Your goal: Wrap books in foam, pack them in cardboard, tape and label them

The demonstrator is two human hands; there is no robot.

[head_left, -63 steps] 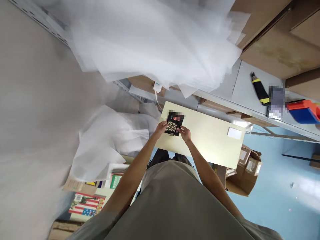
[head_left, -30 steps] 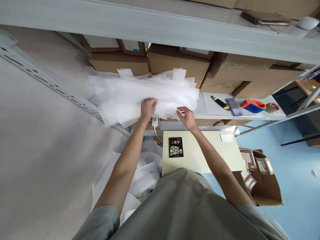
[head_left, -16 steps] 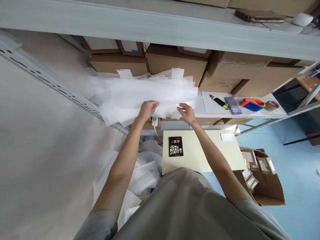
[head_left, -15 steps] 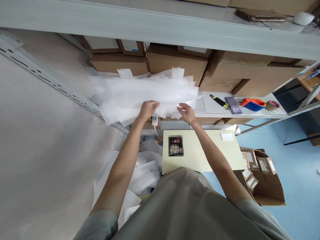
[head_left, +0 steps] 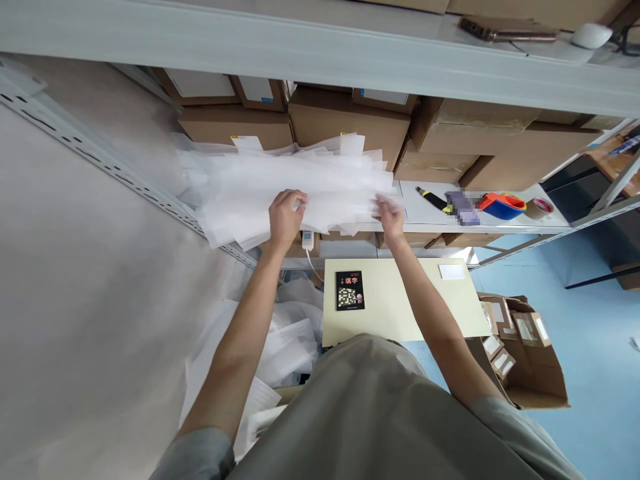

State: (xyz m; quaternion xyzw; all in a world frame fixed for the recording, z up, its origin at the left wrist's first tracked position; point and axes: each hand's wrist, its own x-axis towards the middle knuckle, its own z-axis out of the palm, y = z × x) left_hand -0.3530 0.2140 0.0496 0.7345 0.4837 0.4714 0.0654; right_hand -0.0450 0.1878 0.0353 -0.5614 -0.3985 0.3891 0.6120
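A thick stack of white foam sheets (head_left: 280, 180) lies on the metal shelf in front of me. My left hand (head_left: 285, 217) grips the near edge of the stack with curled fingers. My right hand (head_left: 389, 217) pinches a sheet at the stack's right corner. Below my arms, a small black book (head_left: 349, 290) lies flat on the pale yellow table (head_left: 415, 300), touched by neither hand.
Cardboard boxes (head_left: 345, 120) fill the shelf behind the sheets. A yellow-black tool (head_left: 433, 197), a red-blue tape dispenser (head_left: 503, 205) and a tape roll (head_left: 540, 207) sit on the shelf at right. An open carton (head_left: 520, 353) stands on the blue floor. More white sheets (head_left: 280, 347) are piled left of the table.
Both hands left the book on the table and rose to the sheet stack. In the last half second the right hand slid right to the corner and the left closed on the edge.
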